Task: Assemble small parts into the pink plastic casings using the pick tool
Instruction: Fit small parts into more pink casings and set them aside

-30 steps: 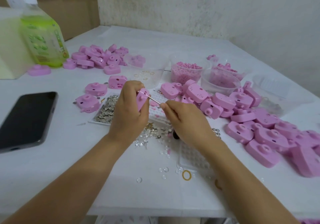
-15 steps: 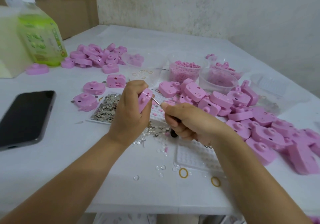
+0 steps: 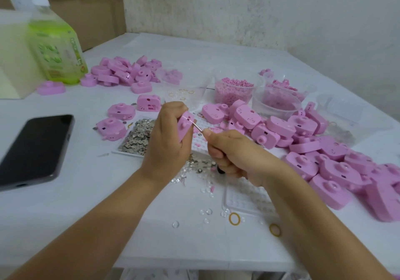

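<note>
In the head view, the left hand closes its grip round one pink casing, held on edge above the middle of the tabletop. The right hand has its grip curled round the pick tool, whose thin metal tip reaches the casing's face. A heap of casings spreads toward the right edge. A tray of silver parts lies just beyond the left hand. A dark phone lies near the left edge, and a green bottle stands toward the far left corner.
</note>
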